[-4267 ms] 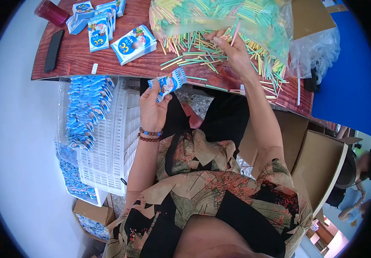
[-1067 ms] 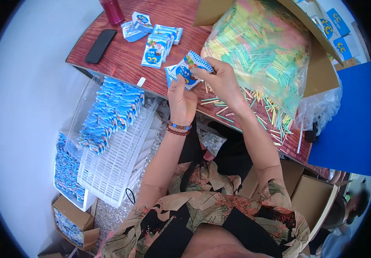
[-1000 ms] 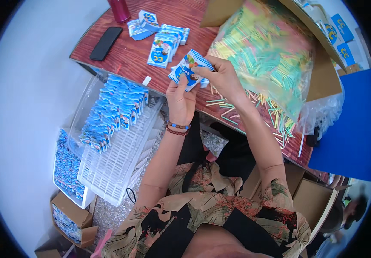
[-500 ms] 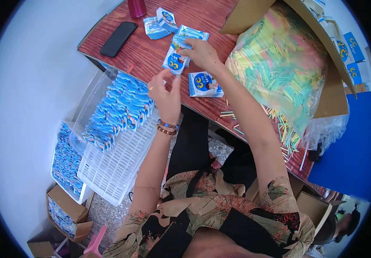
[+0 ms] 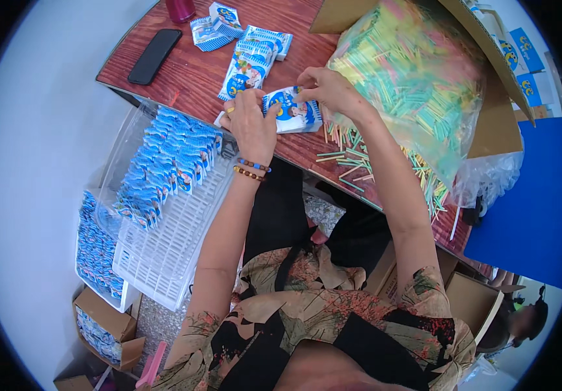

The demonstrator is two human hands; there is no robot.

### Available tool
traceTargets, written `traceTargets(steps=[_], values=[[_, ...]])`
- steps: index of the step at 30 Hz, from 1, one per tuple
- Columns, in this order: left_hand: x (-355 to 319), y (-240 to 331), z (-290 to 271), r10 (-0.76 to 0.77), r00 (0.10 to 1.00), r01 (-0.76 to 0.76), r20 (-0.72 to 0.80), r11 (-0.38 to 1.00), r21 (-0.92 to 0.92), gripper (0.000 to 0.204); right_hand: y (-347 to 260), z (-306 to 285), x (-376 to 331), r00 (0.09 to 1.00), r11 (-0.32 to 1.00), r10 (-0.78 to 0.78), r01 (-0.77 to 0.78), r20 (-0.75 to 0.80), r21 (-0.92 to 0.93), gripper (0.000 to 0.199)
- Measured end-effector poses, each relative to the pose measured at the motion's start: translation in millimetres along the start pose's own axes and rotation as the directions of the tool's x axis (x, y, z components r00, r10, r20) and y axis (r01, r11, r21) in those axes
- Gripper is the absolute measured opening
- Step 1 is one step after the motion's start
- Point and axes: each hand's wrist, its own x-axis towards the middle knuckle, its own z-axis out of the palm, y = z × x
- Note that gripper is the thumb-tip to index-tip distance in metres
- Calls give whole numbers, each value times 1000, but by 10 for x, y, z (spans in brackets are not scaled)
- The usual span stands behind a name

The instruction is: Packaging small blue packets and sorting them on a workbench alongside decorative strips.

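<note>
A white packet [image 5: 291, 115] with blue striped ends lies near the table's front edge, with a white edge showing beneath it. My right hand [image 5: 333, 91] has its thumb and fingers bent in, pressed on the packet's far right part. At its left end rests my left hand [image 5: 249, 125], thumb against the packet and other fingers curled; their tips are partly hidden. Just beyond the left hand, an overlapping row of similar packets [image 5: 249, 62] runs away from me. Two more packets [image 5: 216, 27] lie farther back.
On the right, a cardboard box [image 5: 499, 120] holds a clear bag of coloured straws [image 5: 411, 85], with loose straws [image 5: 352, 159] spilled nearby. A black phone [image 5: 155, 57] and a purple bottle [image 5: 180, 9] stand left. White baskets [image 5: 163, 257] with rows of packets [image 5: 170, 156] sit beside the table.
Both hands have left the overlapping row and come nearer, onto the separate packet at the table's front. The right hand has moved right and down relative to the row. The whole view has shifted slightly.
</note>
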Motion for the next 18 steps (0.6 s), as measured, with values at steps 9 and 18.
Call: traceTargets(steps=[9,18], values=[[-4,4,61,131,980,-108,-147,982,158,20,54,35,-71,987,993,-102,92,-126,-80,27],[-78,304,-250,-234,942,320,242,400,-859,11,-162,-63,-508,993,766,-82,120,-89,632,18]])
